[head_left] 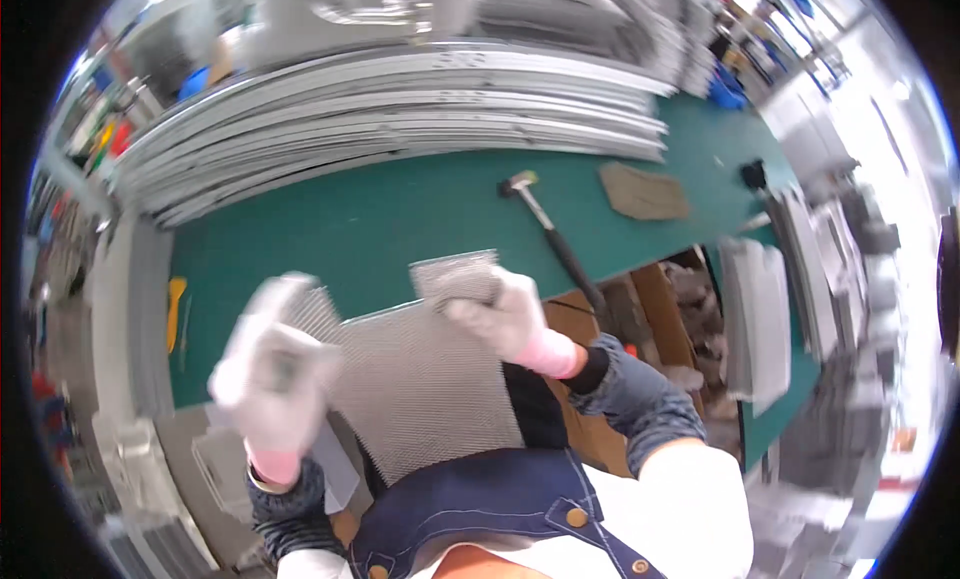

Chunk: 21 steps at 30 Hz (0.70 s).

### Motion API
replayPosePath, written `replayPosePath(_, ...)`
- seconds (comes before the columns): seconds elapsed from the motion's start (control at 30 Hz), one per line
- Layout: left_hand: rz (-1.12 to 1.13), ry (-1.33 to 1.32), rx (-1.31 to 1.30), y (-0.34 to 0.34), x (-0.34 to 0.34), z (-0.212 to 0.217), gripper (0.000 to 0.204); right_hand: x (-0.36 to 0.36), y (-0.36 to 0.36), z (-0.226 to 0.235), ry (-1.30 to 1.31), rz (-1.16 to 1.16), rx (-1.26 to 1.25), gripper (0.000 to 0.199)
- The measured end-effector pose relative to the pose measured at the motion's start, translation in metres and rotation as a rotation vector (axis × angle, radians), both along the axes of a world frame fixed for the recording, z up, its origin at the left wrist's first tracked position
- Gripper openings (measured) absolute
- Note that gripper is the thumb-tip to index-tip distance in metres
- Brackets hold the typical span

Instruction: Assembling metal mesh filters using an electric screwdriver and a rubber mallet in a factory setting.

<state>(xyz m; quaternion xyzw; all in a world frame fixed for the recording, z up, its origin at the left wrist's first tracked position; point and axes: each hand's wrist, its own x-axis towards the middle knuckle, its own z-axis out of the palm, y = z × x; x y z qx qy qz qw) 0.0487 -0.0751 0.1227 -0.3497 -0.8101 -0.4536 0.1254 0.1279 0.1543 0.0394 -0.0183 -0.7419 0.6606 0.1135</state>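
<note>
A grey mesh sheet [425, 389] hangs over my lap, its far edge at the front of the green table. My right hand [505, 319], in a white glove with a pink cuff, is closed on its upper right corner, where a flap of mesh stands up past the fingers. My left hand [275, 364], gloved the same way, is at the sheet's upper left corner and smeared by motion. A flap of mesh shows between its thumb and fingers, which look closed on it.
Long pale metal profiles [400, 104] are stacked along the back of the green table [400, 209]. A black-handled hammer [560, 244] and a brown pad [645, 192] lie on it. A yellow tool [176, 314] is at the left. An open cardboard box [665, 304] stands right, beside stacked white parts [755, 319].
</note>
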Motion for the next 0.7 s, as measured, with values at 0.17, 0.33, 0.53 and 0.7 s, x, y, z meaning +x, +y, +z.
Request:
replayPosePath(0.17,-0.286,-0.252,-0.327,0.051,-0.049,-0.044,0.011,-0.014,0.053,0.016,-0.195,0.188,0.259,0.025)
replayPosePath(0.33,-0.272,-0.220,-0.323,0.074,-0.070,-0.076,0.013,-0.038,0.227,0.011,-0.608,-0.612,1.462,0.044)
replayPosePath(0.53,-0.244,0.038,-0.518,0.071,-0.070,-0.118,0.016,-0.044,0.260,-0.025,-0.833,-0.545,1.424,0.050)
replayPosePath(0.7,-0.206,0.021,-0.598,0.073,-0.064,-0.126,0.031,-0.029,0.278,-0.013,-0.358,-0.615,1.048,0.038)
